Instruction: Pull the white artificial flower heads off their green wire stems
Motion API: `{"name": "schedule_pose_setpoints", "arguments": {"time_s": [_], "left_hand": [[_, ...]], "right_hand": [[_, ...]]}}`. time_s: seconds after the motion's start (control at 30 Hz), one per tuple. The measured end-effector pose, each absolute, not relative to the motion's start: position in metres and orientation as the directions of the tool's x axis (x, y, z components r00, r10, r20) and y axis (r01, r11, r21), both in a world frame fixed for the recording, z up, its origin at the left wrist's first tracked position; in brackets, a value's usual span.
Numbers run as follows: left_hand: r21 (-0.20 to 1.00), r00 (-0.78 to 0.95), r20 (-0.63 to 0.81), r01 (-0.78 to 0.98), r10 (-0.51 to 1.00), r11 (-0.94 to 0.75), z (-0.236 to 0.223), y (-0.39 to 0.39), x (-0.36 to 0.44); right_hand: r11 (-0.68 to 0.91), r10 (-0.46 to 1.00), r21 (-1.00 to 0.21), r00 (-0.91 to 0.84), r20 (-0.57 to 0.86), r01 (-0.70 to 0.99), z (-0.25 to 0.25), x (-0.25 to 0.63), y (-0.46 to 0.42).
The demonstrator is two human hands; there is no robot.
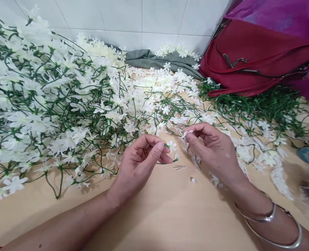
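Between thumb and fingers, my left hand [144, 158] pinches a green artificial flower stem [167, 145], whose tips poke out past the fingertips. A small white flower [171, 146] shows just beyond the thumb; whether it is joined to the stem I cannot tell. Opposite it, my right hand [209, 144] is closed in a pinch on a small white flower piece [188, 134], partly hidden by the fingers. Thin white stamens [195, 160] lie on the table below the right hand. A loose petal [193, 180] rests nearer to me.
A big heap of white artificial flowers on green stems [65, 97] fills the left. Loose white blossoms [157, 80] spread at the back before a grey cloth [149, 58]. Green stems [264, 106] lie under a red handbag [259, 55] at right. A tiled wall [159, 15] stands behind the table [154, 216].
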State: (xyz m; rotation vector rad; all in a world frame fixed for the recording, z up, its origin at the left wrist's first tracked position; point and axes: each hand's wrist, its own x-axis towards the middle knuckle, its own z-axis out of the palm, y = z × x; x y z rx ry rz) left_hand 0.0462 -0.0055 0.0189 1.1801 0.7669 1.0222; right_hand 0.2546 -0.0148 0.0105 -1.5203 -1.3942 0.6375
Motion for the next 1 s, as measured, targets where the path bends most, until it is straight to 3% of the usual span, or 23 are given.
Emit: {"name": "schedule_pose_setpoints", "arguments": {"time_s": [0.2,0.43,0.67,0.8,0.9,1.0], "left_hand": [[0.975,0.366,0.041,-0.216,0.93,0.042,0.017,-0.008,0.044],[0.97,0.456,0.153,0.1,0.877,-0.221,0.009,-0.011,0.045],[0.989,0.406,0.096,0.062,0.909,-0.132,0.0,-0.008,0.046],[0.974,0.403,0.172,0.068,0.899,-0.216,0.002,-0.005,0.044],[0.975,0.348,0.177,0.069,0.921,-0.213,0.008,-0.004,0.042],[0.99,0.252,0.136,0.011,0.958,-0.143,0.014,-0.003,0.04]], "right_hand": [[0.127,0.96,-0.893,0.172,0.219,0.431,0.01,0.252,-0.018],[0.187,0.968,-0.894,0.078,0.238,0.408,0.014,0.243,-0.027],[0.122,0.992,-0.932,-0.007,0.128,0.341,0.022,0.242,-0.029],[0.153,0.987,-0.936,-0.092,0.13,0.318,0.023,0.243,-0.029],[0.173,0.984,-0.919,-0.013,0.18,0.355,0.023,0.247,-0.025],[0.166,0.945,-0.828,0.154,0.289,0.535,0.024,0.259,-0.02]]}}
